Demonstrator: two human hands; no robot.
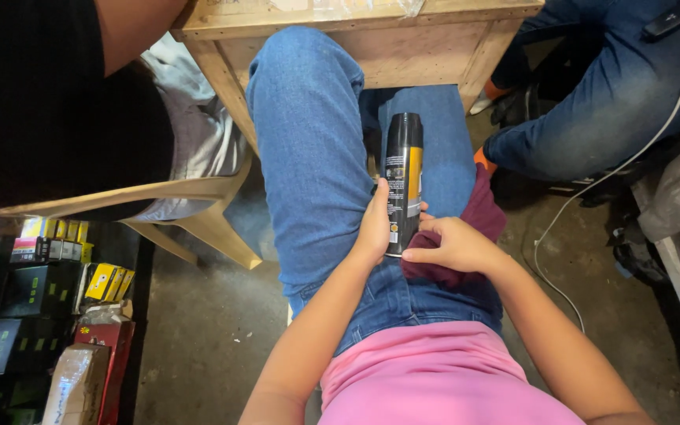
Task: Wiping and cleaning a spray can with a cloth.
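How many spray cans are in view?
1: a black and yellow can on the lap, between the left hand and right hand. Others may be hidden.

A tall, slim spray can (pixel 404 182) rests on the person's lap, lying lengthwise between the two thighs in blue jeans. Its body is mostly glossy black, with a broad yellow-gold band running along one side and small pale print on the black part near the lower end. The rounded black cap points away from the person, toward the knees, and the flat base points back toward the body. The can is tilted only slightly off straight. Just beside and partly under its base lies a dark maroon cloth (pixel 482 224), bunched up on the right thigh and touching the can's lower end.
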